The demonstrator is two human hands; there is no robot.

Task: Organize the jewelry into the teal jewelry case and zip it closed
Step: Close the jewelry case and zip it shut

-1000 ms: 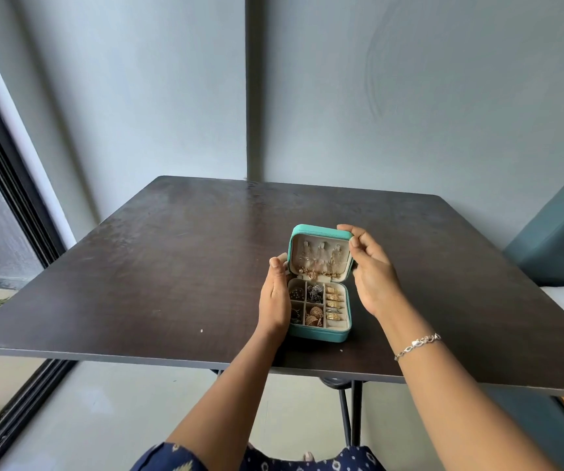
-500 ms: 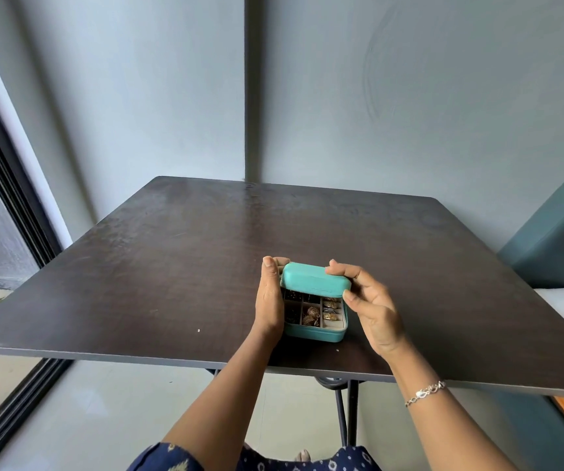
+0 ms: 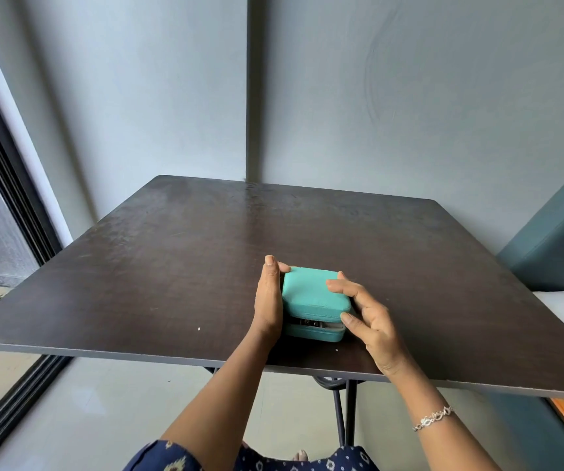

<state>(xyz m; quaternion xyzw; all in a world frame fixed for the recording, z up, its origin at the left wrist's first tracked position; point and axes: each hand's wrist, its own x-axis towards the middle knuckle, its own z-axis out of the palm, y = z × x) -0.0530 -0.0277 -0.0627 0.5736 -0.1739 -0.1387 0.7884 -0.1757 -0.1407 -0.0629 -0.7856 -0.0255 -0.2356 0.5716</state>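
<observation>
1. I sit at a dark wooden table pushed into the corner of a grey-walled room.
2. Nearest me, at 6 o'clock, my dark blue patterned clothing shows at the bottom edge, with the table's dark metal legs just above it.
3. A silver bracelet sits on my right forearm, below the table's near edge.
4. My right hand is at 4 o'clock of the teal case. Its fingers are spread and fairly straight, with the index tip resting on the lid and the thumb tip against the lid's near right corner. It grips nothing.
5. My left hand lies flat against the case's 9 o'clock side, fingers straight and together and the thumb at the far left corner.
6. The case rests on the table towards 6 o'clock, close to the near edge and between my hands.
7. Its lid is almost down. A narrow gap is open along the near side, where bits of jewelry show, too small to tell apart.
8. A tiny white speck lies on the table at 9 o'clock of the case, well apart from it.
9. A teal sofa stands at 3 o'clock of the table.
10. A dark window frame runs at 9 o'clock.
11. The wall rises at 12 o'clock.
</observation>
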